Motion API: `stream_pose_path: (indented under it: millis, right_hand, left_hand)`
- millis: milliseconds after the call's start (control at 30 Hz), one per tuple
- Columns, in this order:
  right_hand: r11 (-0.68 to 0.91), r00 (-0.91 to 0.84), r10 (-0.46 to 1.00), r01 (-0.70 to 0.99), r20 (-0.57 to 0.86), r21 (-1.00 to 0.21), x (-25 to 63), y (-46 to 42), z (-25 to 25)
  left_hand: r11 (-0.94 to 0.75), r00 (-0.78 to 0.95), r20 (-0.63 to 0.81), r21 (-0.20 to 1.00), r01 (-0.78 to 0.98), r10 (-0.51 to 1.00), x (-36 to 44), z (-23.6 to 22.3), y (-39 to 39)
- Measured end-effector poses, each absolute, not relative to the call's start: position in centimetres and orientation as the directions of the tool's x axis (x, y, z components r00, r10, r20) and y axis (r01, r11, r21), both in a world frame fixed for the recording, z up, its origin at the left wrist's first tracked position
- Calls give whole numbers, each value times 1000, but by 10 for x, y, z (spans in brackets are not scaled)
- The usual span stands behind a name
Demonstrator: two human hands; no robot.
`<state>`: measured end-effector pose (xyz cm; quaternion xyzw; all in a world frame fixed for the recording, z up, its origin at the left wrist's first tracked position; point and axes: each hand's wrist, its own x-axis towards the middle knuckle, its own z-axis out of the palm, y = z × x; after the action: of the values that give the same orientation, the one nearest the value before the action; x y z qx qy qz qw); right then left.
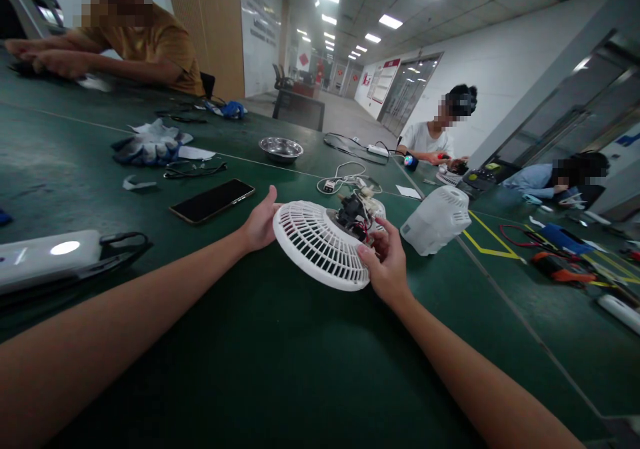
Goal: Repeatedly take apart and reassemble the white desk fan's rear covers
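Note:
A round white fan grille [320, 243] is held tilted above the green table, with a dark motor [354, 210] and loose wiring on its back. My left hand [262, 222] supports the grille's left rim; its thumb points up and its fingers are partly hidden behind the rim. On the right side, my right hand [387, 262] grips the grille near the motor, thumb in front and fingers curled by the wires. A white plastic housing [436, 221] stands on the table just beyond my right hand. Behind the motor lies a white cable [345, 177] with a plug.
Left of the grille lie a phone [213, 201], work gloves [147, 143] and a white device [50, 259]. A metal bowl [281, 149] stands farther back. To the right are an orange-and-black meter [563, 267] and yellow tape [493, 245]. Other people sit around the table.

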<state>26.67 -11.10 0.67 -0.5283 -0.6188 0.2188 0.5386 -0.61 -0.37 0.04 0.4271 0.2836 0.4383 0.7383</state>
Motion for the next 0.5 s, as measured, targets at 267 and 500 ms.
stream_pose_path:
  millis: [267, 500]
  right_hand:
    - [392, -67, 886, 638, 460, -663, 270, -108, 3]
    - [445, -21, 770, 734, 637, -514, 296, -89, 4]
  left_hand:
    - [396, 471, -213, 856, -332, 856, -4, 3, 0]
    - [451, 452, -285, 834, -318, 845, -4, -2, 7]
